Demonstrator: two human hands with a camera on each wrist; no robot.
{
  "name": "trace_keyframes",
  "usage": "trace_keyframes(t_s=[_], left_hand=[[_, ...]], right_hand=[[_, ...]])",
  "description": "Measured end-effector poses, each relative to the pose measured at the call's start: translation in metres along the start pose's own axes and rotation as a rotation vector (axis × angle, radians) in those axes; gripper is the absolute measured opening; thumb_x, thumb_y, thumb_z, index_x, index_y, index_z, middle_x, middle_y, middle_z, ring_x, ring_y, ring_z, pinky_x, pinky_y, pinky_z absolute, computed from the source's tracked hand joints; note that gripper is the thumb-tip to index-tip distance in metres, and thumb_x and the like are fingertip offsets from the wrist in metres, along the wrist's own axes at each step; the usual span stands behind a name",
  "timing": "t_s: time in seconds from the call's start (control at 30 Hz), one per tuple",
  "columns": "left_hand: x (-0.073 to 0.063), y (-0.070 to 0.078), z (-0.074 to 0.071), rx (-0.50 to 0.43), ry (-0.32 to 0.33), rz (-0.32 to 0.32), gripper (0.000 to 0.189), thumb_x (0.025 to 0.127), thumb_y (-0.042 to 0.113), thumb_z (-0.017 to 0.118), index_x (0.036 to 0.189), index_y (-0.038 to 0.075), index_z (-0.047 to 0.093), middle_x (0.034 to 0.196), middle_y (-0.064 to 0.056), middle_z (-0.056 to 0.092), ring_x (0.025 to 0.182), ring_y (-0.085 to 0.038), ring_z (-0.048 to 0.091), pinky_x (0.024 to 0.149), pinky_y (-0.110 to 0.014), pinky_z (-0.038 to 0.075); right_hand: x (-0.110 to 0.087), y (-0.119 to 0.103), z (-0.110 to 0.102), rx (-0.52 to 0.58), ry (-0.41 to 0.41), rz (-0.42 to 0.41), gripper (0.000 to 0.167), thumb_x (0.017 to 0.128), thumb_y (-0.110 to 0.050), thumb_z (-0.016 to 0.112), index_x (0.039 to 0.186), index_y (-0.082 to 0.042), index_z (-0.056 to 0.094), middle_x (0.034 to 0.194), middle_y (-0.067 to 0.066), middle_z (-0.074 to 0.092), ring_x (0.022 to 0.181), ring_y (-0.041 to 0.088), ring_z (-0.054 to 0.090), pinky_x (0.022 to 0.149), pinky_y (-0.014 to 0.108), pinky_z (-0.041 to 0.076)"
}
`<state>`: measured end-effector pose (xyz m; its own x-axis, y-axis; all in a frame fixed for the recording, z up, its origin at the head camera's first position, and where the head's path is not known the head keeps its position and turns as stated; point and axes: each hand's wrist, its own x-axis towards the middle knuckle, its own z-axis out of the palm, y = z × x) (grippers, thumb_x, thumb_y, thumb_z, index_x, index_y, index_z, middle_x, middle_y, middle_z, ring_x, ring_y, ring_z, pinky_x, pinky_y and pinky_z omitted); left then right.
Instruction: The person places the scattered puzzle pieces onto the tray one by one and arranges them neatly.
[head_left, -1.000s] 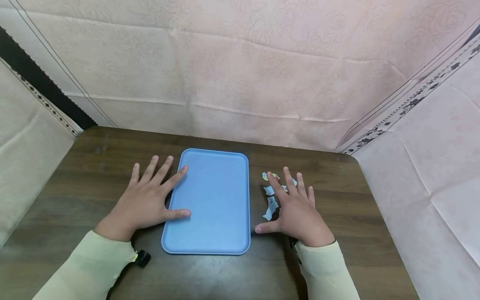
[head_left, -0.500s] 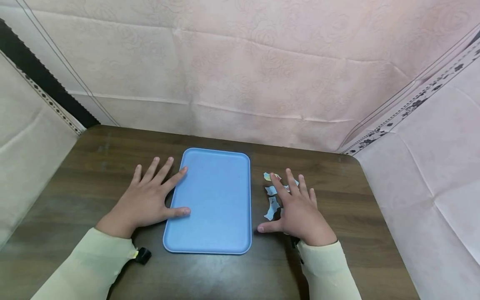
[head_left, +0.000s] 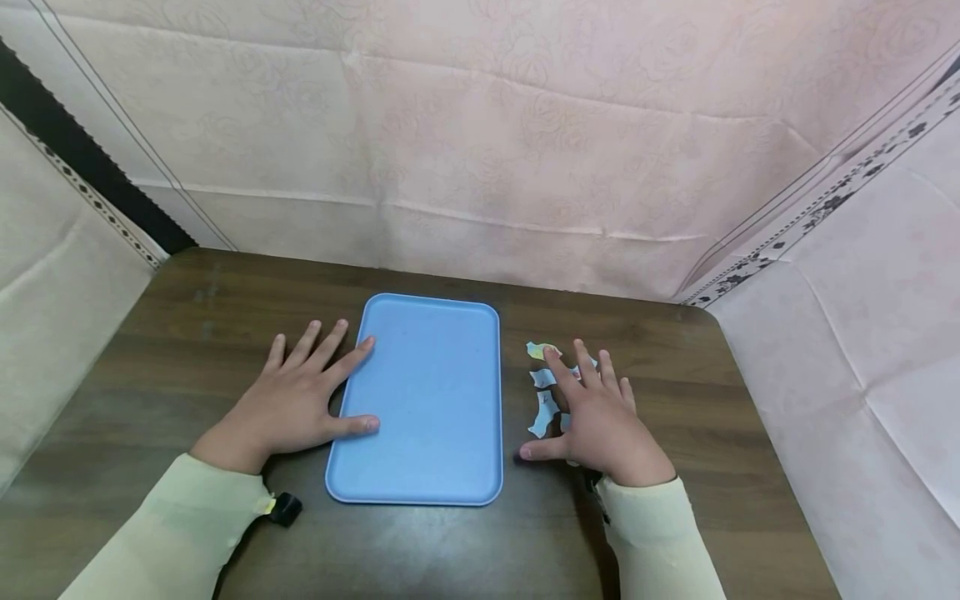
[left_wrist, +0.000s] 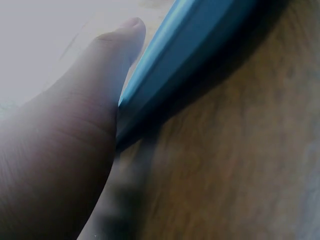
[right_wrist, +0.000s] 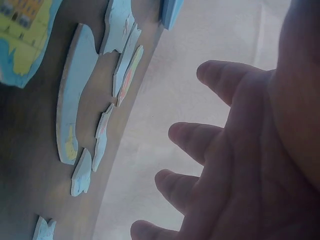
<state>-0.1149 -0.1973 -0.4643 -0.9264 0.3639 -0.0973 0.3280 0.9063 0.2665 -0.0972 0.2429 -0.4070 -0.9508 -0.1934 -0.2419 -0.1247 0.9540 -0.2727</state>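
A light blue rectangular tray (head_left: 427, 400) lies on the wooden table. My left hand (head_left: 288, 404) is spread flat at its left side, with thumb and index fingertip reaching over the rim. In the left wrist view the thumb (left_wrist: 95, 75) shows beside the tray's edge (left_wrist: 165, 60). To the right of the tray, my right hand (head_left: 600, 421) is spread over several flat puzzle pieces (head_left: 543, 412), partly covering them. The right wrist view shows those puzzle pieces (right_wrist: 75, 95), pale blue with printed patches, lying apart from the spread fingers of the right hand (right_wrist: 235, 140). Neither hand grips anything.
The dark brown wooden table (head_left: 720, 467) ends at a pale patterned cloth (head_left: 480, 150) behind it. More cloth (head_left: 885, 350) hangs along the right side and along the left. A black wrist device (head_left: 285, 509) sits at the left sleeve.
My right hand has drifted slightly right, uncovering a little more of the puzzle pieces. The left hand and tray stay almost in place.
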Motion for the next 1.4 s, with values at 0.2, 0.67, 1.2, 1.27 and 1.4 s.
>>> trace_keyframes(t_s=[0.2, 0.67, 1.2, 1.27, 1.4], left_hand=[[-0.001, -0.001, 0.001, -0.014, -0.011, 0.001, 0.12, 0.087, 0.105, 0.048, 0.182, 0.042, 0.011, 0.191, -0.015, 0.004, 0.175, -0.055, 0.0, 0.13, -0.087, -0.004], [0.0, -0.004, 0.001, -0.054, -0.043, -0.013, 0.118, 0.089, 0.103, 0.049, 0.182, 0.042, 0.01, 0.191, -0.015, 0.004, 0.174, -0.055, -0.001, 0.13, -0.087, -0.006], [0.002, -0.007, 0.002, -0.068, -0.054, -0.011, 0.127, 0.086, 0.104, 0.051, 0.183, 0.037, 0.004, 0.191, -0.015, 0.006, 0.175, -0.054, -0.002, 0.13, -0.085, -0.008], [0.002, -0.008, 0.003, -0.067, -0.056, -0.011, 0.127, 0.086, 0.104, 0.051, 0.183, 0.037, 0.003, 0.191, -0.015, 0.006, 0.175, -0.054, -0.002, 0.13, -0.085, -0.008], [0.002, -0.009, 0.002, -0.067, -0.053, -0.006, 0.127, 0.087, 0.104, 0.052, 0.183, 0.036, 0.003, 0.191, -0.015, 0.006, 0.175, -0.054, -0.002, 0.131, -0.085, -0.007]], right_hand=[[0.0, 0.001, 0.001, -0.019, 0.036, -0.032, 0.144, 0.067, -0.075, 0.1, 0.182, -0.035, 0.022, 0.189, 0.017, 0.019, 0.174, 0.056, 0.009, 0.13, 0.086, 0.015], [0.005, 0.001, 0.003, -0.07, 0.094, -0.11, 0.117, 0.072, -0.062, 0.103, 0.164, -0.01, 0.054, 0.156, 0.017, 0.063, 0.147, 0.05, 0.053, 0.124, 0.07, 0.042], [0.01, -0.001, 0.01, -0.106, 0.065, -0.052, 0.089, 0.076, -0.06, 0.099, 0.144, -0.011, 0.07, 0.148, 0.011, 0.067, 0.136, 0.041, 0.056, 0.091, 0.053, 0.047], [0.01, -0.001, 0.01, -0.106, 0.064, -0.051, 0.087, 0.076, -0.059, 0.099, 0.143, -0.011, 0.07, 0.149, 0.011, 0.067, 0.136, 0.041, 0.056, 0.092, 0.054, 0.047], [0.011, -0.002, 0.011, -0.103, 0.064, -0.054, 0.081, 0.078, -0.057, 0.098, 0.139, -0.011, 0.071, 0.149, 0.011, 0.068, 0.135, 0.04, 0.057, 0.093, 0.055, 0.049]])
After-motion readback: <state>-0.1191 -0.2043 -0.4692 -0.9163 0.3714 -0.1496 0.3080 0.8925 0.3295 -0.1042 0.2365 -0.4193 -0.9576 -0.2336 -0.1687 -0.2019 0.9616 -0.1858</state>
